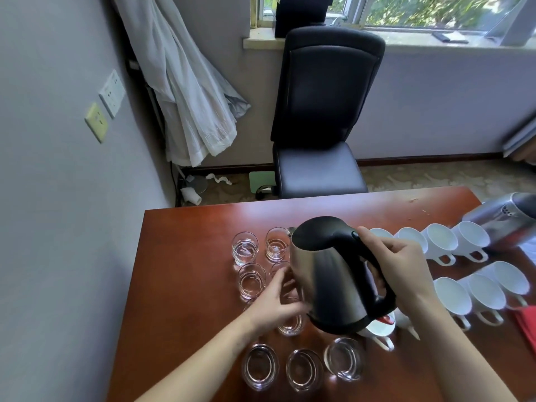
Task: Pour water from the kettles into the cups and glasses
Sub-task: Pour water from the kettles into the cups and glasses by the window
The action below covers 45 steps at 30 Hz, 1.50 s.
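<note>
Stainless-steel kettle with black lid (327, 274): it hung in the air over the middle of the reddish-brown wooden counter (188, 256), leaning toward your left, with its base above a white ceramic cup (380, 329).
Right grip (400, 265): you had it clenched round the kettle's curved black handle (374, 274), carrying the whole weight.
Left grip (275, 303): it lay low among the glasses just beside the kettle's body, fingers loosely spread and clasping nothing I could make out; blur hid whether they touched a glass.
Spout (290, 231): it pointed away from your right grip, to the left and far side, and sat at the rim of a small clear tumbler in the far row (277, 246).
Long axis: handle to spout ran right to left across the counter, so tipping meant rolling your right wrist leftward.
Stream: none could be seen.
Far-left clear tumbler (245, 250): it appeared to hold water already.
Near row of three clear tumblers (304, 369): they looked empty and sat close to you, well behind the spout.
White cups with handles (441, 242): they stood in rows on your right, behind the handle side.
Second steel kettle (504, 224): it stood at the counter's right edge, untouched.
Judgement: the glass under the spout was probably your next fill; your left grip was nearer the glasses and could have steadied one.
</note>
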Tool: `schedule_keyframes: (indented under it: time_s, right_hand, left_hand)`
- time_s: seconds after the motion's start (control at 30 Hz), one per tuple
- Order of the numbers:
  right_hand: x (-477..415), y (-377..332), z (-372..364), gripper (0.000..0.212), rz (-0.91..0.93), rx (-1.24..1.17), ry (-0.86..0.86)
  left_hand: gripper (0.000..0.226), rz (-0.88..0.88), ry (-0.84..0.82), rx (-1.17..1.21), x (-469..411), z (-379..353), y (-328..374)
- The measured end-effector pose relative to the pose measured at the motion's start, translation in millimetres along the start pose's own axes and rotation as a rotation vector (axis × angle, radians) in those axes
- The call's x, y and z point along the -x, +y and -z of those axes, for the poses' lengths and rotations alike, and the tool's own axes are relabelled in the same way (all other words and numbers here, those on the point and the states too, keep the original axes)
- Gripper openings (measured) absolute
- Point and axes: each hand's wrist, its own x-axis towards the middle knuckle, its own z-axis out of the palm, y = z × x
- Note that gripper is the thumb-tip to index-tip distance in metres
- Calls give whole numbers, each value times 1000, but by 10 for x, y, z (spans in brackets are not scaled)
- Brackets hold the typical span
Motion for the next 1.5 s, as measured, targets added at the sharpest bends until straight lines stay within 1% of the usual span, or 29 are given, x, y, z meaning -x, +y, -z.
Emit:
schedule_keyframes:
  time_s: [0.07,0.2,0.23,0.3,0.37,0.53,0.7,0.87,1.1,1.17,1.27,1.33,1.43,1.5]
  right_hand:
    - [-58,-7,-4,72,-15,3,-10]
    - [-192,-48,-45,64,-38,17,-45]
    - [-226,-57,-54,62,-43,28,-54]
    - [-308,-68,-70,63,-59,64,-88]
    - [-395,-68,-83,56,-70,116,-130]
    - [-555,-98,-128,43,-92,216,-218]
    - [-675,-112,-201,42,-83,315,-251]
    - [-784,-147,-282,38,-104,332,-274]
    - [-900,-217,-372,38,-113,353,-325]
    - [-934,-232,-400,39,-120,358,-335]
    - [-973,-248,-436,40,-135,362,-339]
    - [-984,-265,-454,38,-142,366,-339]
    - [-988,-278,-462,37,-151,366,-338]
    - [-993,-288,-460,37,-151,372,-333]
  left_hand:
    - [98,33,7,-10,-18,-47,-26]
    - [107,75,157,-30,-82,-163,-35]
    - [104,77,178,-20,-101,-175,-37]
    - [88,84,193,-6,-114,-192,5]
    - [77,89,215,-12,-120,-190,19]
    - [74,119,269,12,-152,-163,-19]
    - [70,127,307,56,-183,-141,-47]
    - [60,153,337,119,-225,-129,-46]
    - [57,162,346,197,-248,-106,-37]
    - [59,153,349,221,-251,-99,-37]
    - [73,127,353,237,-264,-93,-44]
    - [79,117,360,251,-278,-84,-54]
    - [82,114,362,257,-291,-80,-71]
    - [80,117,362,263,-297,-88,-72]
